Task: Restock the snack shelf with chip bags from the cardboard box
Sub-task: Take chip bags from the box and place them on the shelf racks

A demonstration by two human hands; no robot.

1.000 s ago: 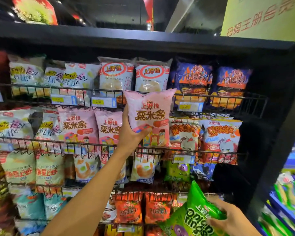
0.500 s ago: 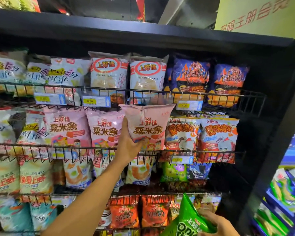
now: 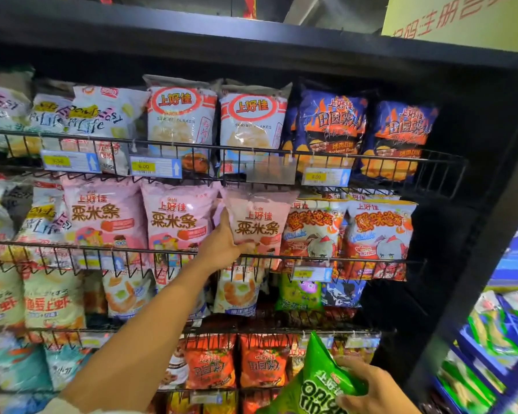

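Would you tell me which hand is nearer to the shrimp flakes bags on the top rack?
Left. The left hand, gripping a pink bag, is one rack below the shrimp flakes bags; the right hand, holding a green bag, is far lower, at bottom right.

Overhead light brightens the bag fronts, with soft glare on the shrimp-flake bags [image 3: 181, 124] near 12 o'clock. The black shelf frame [image 3: 476, 204] at 3 o'clock lies in deep shadow. Blur smears the packets [image 3: 497, 339] at 4 o'clock and the bags [image 3: 0, 210] at 9 o'clock. Wide-angle distortion tilts the top shelf board [image 3: 222, 46].
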